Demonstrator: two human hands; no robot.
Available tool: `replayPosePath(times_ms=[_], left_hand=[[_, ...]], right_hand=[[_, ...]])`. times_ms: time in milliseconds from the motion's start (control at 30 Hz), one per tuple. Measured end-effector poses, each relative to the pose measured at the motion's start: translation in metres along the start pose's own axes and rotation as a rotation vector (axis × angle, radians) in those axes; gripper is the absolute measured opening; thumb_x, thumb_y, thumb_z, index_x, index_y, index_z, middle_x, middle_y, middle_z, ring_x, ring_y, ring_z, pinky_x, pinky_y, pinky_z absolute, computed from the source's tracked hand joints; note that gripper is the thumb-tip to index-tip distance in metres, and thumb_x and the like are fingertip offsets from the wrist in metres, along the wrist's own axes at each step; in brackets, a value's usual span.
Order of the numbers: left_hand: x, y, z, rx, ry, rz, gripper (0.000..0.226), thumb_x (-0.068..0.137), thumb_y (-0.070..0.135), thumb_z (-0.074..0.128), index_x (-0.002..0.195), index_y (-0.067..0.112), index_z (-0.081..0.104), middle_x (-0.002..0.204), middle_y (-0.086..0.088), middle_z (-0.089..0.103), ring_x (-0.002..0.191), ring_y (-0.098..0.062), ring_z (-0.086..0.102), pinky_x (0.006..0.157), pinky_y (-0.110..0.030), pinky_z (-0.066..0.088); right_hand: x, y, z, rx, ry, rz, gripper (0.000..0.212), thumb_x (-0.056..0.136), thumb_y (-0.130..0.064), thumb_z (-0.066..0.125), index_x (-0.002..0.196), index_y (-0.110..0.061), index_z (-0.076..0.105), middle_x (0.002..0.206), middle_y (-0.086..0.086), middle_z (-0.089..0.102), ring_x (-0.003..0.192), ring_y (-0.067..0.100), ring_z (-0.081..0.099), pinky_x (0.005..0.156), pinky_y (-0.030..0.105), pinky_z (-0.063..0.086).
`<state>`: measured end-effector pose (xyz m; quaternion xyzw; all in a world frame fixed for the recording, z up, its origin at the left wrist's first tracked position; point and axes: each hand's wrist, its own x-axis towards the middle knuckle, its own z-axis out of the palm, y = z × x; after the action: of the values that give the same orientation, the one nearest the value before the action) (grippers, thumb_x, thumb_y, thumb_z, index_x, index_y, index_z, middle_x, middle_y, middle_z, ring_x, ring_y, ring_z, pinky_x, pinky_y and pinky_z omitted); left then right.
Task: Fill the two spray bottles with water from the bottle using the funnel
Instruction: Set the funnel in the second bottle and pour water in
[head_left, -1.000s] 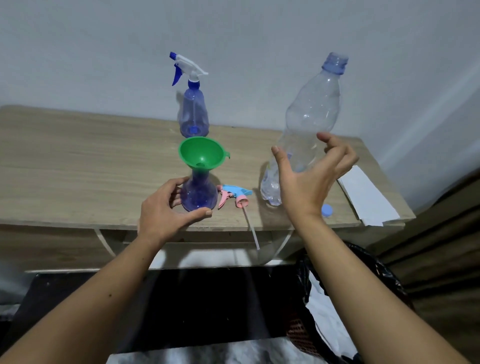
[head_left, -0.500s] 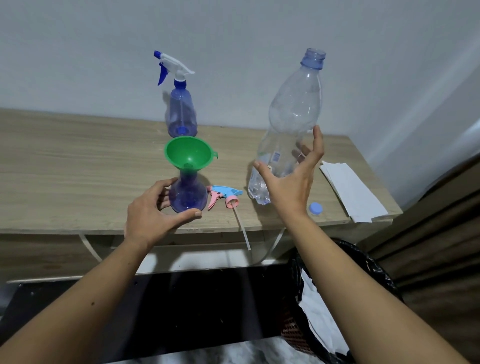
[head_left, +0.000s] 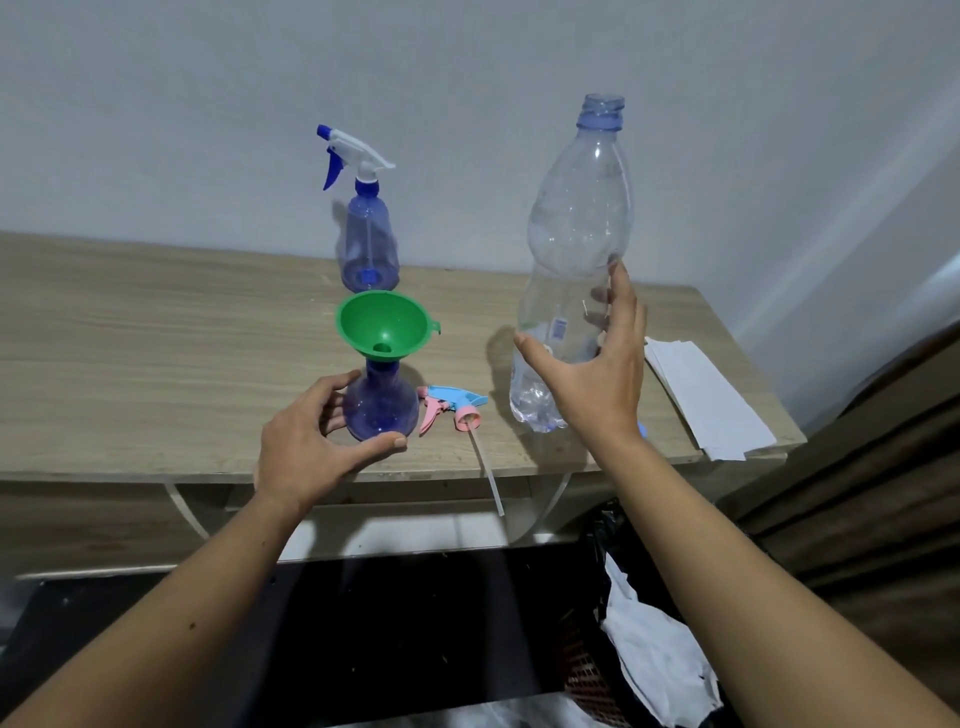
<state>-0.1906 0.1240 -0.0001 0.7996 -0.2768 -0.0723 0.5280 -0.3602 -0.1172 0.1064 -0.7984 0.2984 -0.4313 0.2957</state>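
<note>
A: From the head view, the left hand (head_left: 317, 447) cups, fingers spread, around the near spray bottle (head_left: 382, 408), funnel (head_left: 383, 325) in its neck.

B: The right hand (head_left: 592, 379) is open against the water bottle (head_left: 571, 270) standing on the counter (head_left: 156, 364).

A: A loose grab could tip that tall bottle and spill.

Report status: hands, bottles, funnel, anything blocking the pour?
Left hand open beside near spray bottle, funnel seated. Right hand open at water bottle, uncapped. Loose sprayer head between; no obstruction.
</note>
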Motion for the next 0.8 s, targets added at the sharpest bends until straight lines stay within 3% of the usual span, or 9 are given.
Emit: replayPosePath(times_ms=[133,267,533,800], left_hand=[[-0.001,0.002,0.000,-0.001,0.001,0.004,0.107,0.044,0.075,0.097,0.139,0.037,0.066,0.113,0.017,0.077,0.103,0.005,0.073,0.101,-0.035,0.062],[0.000,0.001,-0.001,-0.001,-0.011,0.002,0.105,0.045,0.071,0.100,0.139,0.037,0.066,0.114,0.018,0.076,0.105,0.005,0.073,0.100,-0.034,0.062],[-0.001,0.004,0.001,-0.060,-0.004,0.017,0.092,0.051,0.041,0.109,0.133,0.038,0.068,0.111,0.019,0.077,0.099,0.010,0.073,0.095,-0.017,0.059],[-0.002,0.004,-0.001,-0.008,-0.007,0.016,0.095,0.050,0.054,0.106,0.135,0.042,0.066,0.110,0.026,0.073,0.099,0.017,0.069,0.089,-0.006,0.053]], right_hand=[[0.011,-0.017,-0.009,-0.038,-0.066,-0.108,0.116,0.070,-0.043,0.094,0.163,-0.040,0.026,0.138,-0.005,0.047,0.114,-0.010,0.055,0.097,0.033,0.056],[0.023,-0.030,-0.012,-0.078,-0.242,-0.185,0.114,0.069,-0.042,0.095,0.162,-0.040,0.029,0.135,-0.008,0.046,0.112,0.009,0.063,0.091,0.039,0.059],[0.033,-0.039,-0.022,-0.349,-0.496,-0.402,0.107,0.069,-0.042,0.089,0.159,-0.045,0.032,0.137,-0.009,0.047,0.106,0.021,0.063,0.083,0.047,0.059],[0.047,-0.030,-0.053,-0.540,-0.534,-0.434,0.105,0.068,-0.040,0.088,0.158,-0.048,0.034,0.141,-0.001,0.047,0.115,0.029,0.059,0.101,0.051,0.048]])
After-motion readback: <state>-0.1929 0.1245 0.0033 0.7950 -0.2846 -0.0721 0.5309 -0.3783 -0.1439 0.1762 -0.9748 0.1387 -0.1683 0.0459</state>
